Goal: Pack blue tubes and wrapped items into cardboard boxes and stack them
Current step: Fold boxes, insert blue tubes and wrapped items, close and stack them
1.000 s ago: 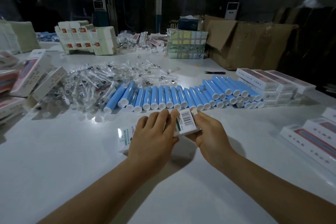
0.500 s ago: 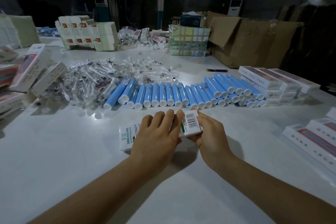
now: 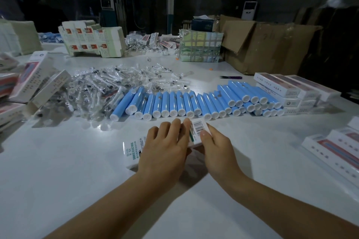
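Hands, left point(image 3: 165, 147) flat, right point(image 3: 215, 147) pinching, hold box point(image 3: 134, 151) near blue tubes point(image 3: 174, 103).

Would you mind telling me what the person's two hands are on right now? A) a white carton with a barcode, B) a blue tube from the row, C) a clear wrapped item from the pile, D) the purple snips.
A: the left hand lies over the white carton while the right hand grips its barcode end; the blue tubes lie untouched behind it.
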